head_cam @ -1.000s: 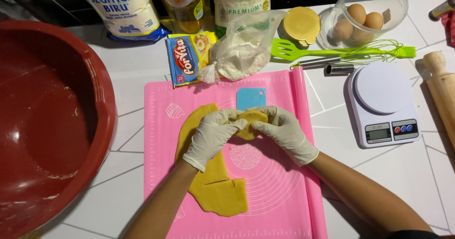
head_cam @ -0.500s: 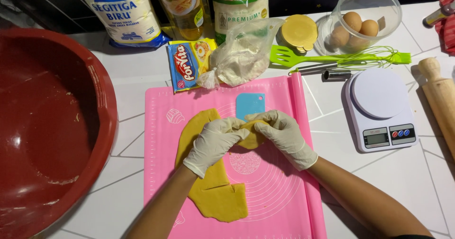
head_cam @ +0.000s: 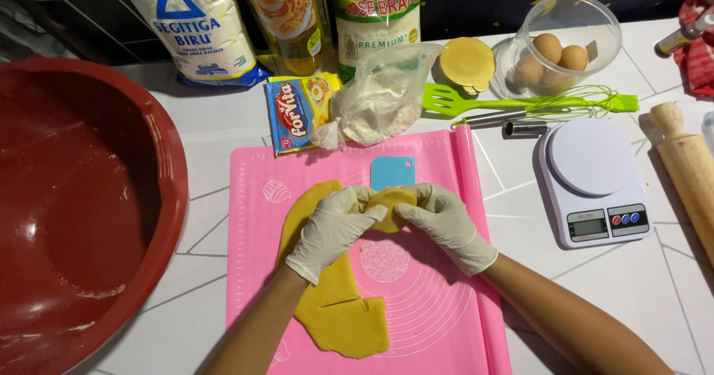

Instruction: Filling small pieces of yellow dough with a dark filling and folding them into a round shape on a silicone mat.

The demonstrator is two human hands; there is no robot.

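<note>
Currently, a small round piece of yellow dough [head_cam: 392, 205] is being held between both gloved hands above the pink silicone mat [head_cam: 446, 323]. The fingers of the left hand [head_cam: 335, 230] are being closed on its left edge, and the fingers of the right hand [head_cam: 444, 222] are being closed on its right edge, so the piece is being pinched from both sides.

The piece is being judged light, soft and easily deformed; it is likely tearing or thinning under a hard squeeze. It is best being gripped at the rim with the fingertips, with the underside being supported. The gloves are being judged to reduce sticking.

A larger rolled sheet of dough [head_cam: 338, 308] is lying on the mat, partly under the left hand, with cut edges showing at its lower end. A blue scraper [head_cam: 392, 172] is lying on the mat just beyond the hands.

Left of the mat, a large red basin [head_cam: 156, 167] is standing close by and is limiting movement on that side. Behind the mat, a tied plastic bag of flour [head_cam: 375, 100], a blue and yellow sachet [head_cam: 294, 111], a green spatula [head_cam: 461, 101] and a green whisk [head_cam: 565, 103] are lying. A clear bowl of eggs [head_cam: 595, 18] is standing further back. To the right, a white kitchen scale [head_cam: 591, 178] and a wooden rolling pin [head_cam: 688, 167] are resting well apart from the hands
</note>
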